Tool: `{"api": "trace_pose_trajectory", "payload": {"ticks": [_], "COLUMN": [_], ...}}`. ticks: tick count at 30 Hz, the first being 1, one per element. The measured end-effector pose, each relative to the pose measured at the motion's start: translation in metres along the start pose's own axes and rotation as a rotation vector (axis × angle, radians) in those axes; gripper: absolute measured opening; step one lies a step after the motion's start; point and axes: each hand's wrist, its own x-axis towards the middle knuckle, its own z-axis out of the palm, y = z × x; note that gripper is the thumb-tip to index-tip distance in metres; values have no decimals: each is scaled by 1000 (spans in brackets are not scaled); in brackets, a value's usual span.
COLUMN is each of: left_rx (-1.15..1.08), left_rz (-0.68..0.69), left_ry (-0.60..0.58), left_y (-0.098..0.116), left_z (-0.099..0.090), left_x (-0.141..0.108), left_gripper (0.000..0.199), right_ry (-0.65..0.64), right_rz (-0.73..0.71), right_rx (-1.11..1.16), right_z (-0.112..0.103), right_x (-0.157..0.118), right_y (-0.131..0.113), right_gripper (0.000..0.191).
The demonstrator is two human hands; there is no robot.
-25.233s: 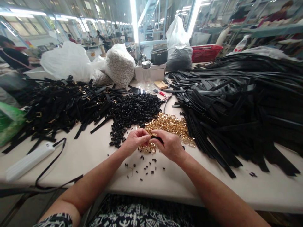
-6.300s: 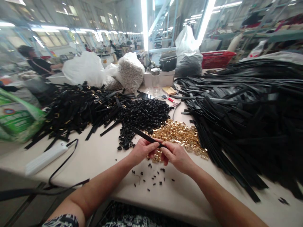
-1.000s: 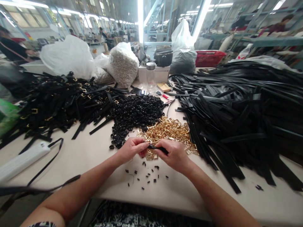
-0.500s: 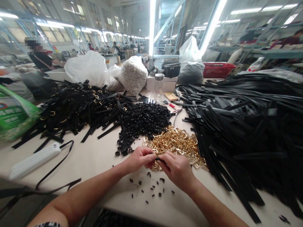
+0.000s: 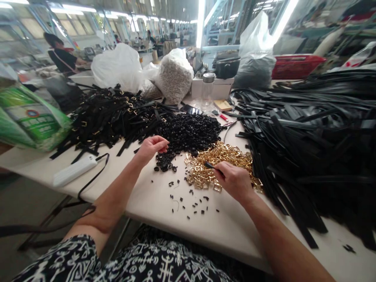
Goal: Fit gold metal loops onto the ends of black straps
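My right hand [image 5: 234, 179] is over the front right of a heap of gold buckles [image 5: 221, 158], its fingers pinching a short black strap [image 5: 208, 165] whose end points to the left. My left hand [image 5: 153, 148] is raised at the left side of a pile of small black loops [image 5: 192, 131]. Its thumb and fingers are pressed together, and whatever may be between them is hidden. Small black scraps [image 5: 195, 205] are scattered on the table between my forearms.
Long black straps [image 5: 308, 152] cover the right side of the table [image 5: 141, 203]. Buckled straps [image 5: 108, 117] are heaped at the left, near a white power strip [image 5: 75, 170] with its cable. Behind are a glass jar [image 5: 208, 90], filled plastic bags [image 5: 175, 76] and a red crate [image 5: 296, 66].
My hands were together in front of the buckles and have parted. The left went left and away toward the loops; the right keeps the black strap. The view has tilted down.
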Motion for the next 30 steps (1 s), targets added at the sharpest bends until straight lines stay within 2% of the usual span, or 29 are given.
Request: {"api": "trace_pose_trajectory", "payload": {"ticks": [3,7,9,11,17,21,24,27,30], "left_rx": [274,705,853,942,990,845,474,52,-147], "left_rz": [57,314,394,418,379,376,276,99,-4], "left_ry": [-208,-400,-442,-454,-482,-409,-346,-362,-331], "left_y": [0,-10,-16,-21,-18,-8,-4,-3,-4], "left_z": [-1,10,17,21,27,40,59,82,104], "left_x": [-14,-32,-37,-36,-22,-21,-23,-25,-30], "left_gripper": [22,7,10,13,10,6,7,26,31], "right_ry": [5,21,12,-1,-7,35,79,98,114], "right_rz": [-17,-19,-9,3,25,29,39,65,79], "right_rx": [-10,8,32,60,163,186,192,191,206], "right_z": [2,4,5,4,3,3,3,4,4], "right_x": [0,-1,-1,-1,-2,-2,-2,-1,-1], "right_y": [0,-1,-2,-4,-7,-8,-8,-7,-6], "right_gripper": [26,24,23,22,18,18,18,16,14]}}
